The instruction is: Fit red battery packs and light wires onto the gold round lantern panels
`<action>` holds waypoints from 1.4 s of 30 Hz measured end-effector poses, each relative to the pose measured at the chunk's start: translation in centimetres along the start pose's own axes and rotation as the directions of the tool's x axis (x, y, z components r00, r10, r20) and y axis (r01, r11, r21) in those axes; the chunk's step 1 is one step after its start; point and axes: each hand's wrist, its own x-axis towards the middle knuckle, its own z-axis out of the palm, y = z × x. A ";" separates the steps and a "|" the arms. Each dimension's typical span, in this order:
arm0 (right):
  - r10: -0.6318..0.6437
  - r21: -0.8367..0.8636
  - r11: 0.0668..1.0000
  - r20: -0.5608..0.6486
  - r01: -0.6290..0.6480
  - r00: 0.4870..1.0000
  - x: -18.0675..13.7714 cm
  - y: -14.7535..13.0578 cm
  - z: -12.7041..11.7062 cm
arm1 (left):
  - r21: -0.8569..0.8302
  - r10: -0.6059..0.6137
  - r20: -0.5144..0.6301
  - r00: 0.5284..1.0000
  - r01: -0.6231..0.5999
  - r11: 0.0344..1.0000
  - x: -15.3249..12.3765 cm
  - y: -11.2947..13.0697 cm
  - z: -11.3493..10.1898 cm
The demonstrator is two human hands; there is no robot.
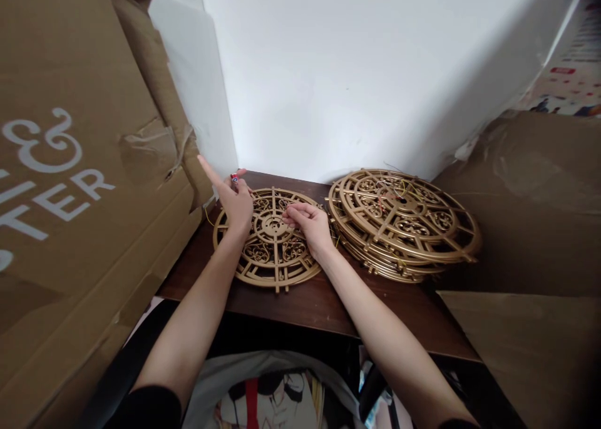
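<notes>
A round gold openwork disc [272, 263] lies flat on a dark wooden table [328, 304]. My left hand [233, 200] hovers over the disc's far left rim, index finger stretched out, the other fingers pinching a small red and blue part with a thin yellow wire. My right hand [310, 223] rests on the disc's right side, fingers curled in a pinch near the hub; what they hold is too small to name. To the right sits a stack of several like gold discs [404, 225] with thin wires on top.
A large cardboard box [75, 197] with white lettering leans at the left, close to my left arm. More cardboard [530, 216] stands at the right and front right. A white wall [352, 72] closes the back. Cloth and bags [267, 391] lie below the table's front edge.
</notes>
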 end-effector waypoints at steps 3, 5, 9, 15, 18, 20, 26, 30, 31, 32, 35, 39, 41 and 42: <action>-0.017 -0.003 1.000 -0.009 0.017 1.000 -0.1 -0.1 0.0 | -0.006 -0.052 0.049 0.997 0.052 0.999 -0.1 0.3 0.2; -0.024 0.005 1.000 -0.022 0.024 0.999 -0.1 -0.2 0.0 | -0.020 -0.151 0.150 0.977 0.156 0.988 -0.2 0.6 0.4; -0.024 0.013 1.000 -0.028 0.024 0.999 -0.1 -0.2 0.0 | 0.027 -0.298 0.435 0.850 0.318 0.948 -0.7 1.1 0.9; -0.017 0.023 1.000 -0.012 0.017 1.000 -0.1 -0.2 0.0 | 0.055 -0.280 0.566 0.775 0.304 0.951 -1.2 1.6 0.8; -0.009 0.028 1.000 -0.025 0.010 1.000 -0.1 -0.1 0.0 | 0.029 -0.243 0.617 0.748 0.286 0.958 -1.2 1.5 0.6; -0.010 0.036 0.999 -0.021 0.011 1.000 -0.1 -0.1 0.0 | 0.022 -0.218 0.648 0.729 0.268 0.963 -1.2 1.5 0.6; -0.047 0.028 0.998 -0.013 0.047 0.999 -0.1 0.2 0.1 | 0.025 -0.187 0.680 0.709 0.233 0.972 -1.3 1.3 0.7; -0.042 0.035 0.998 -0.018 0.043 0.999 -0.2 0.2 0.2 | 0.027 -0.178 0.671 0.720 0.217 0.976 -1.3 1.4 0.7; -0.037 0.049 0.998 -0.018 0.038 0.999 -0.2 0.2 0.2 | 0.026 -0.175 0.670 0.722 0.213 0.977 -1.3 1.5 0.7; -0.028 0.067 0.997 -0.016 0.029 0.999 -0.2 0.1 0.2 | 0.024 -0.172 0.669 0.724 0.210 0.977 -1.3 1.5 0.7; 0.020 0.124 0.992 -0.018 -0.018 1.000 -0.2 0.0 0.2 | 0.025 -0.168 0.666 0.727 0.204 0.979 -1.3 1.6 0.7; 0.070 0.157 0.986 -0.033 -0.064 0.997 0.0 -0.1 0.1 | 0.033 -0.170 0.658 0.733 0.198 0.980 -1.3 1.7 0.7; 0.077 0.164 0.984 -0.033 -0.070 0.996 0.1 0.0 0.0 | 0.036 -0.169 0.651 0.740 0.193 0.981 -1.3 1.8 0.7; 0.076 0.161 0.984 -0.030 -0.070 0.997 0.1 0.0 0.0 | 0.036 -0.166 0.647 0.744 0.188 0.982 -1.3 1.9 0.7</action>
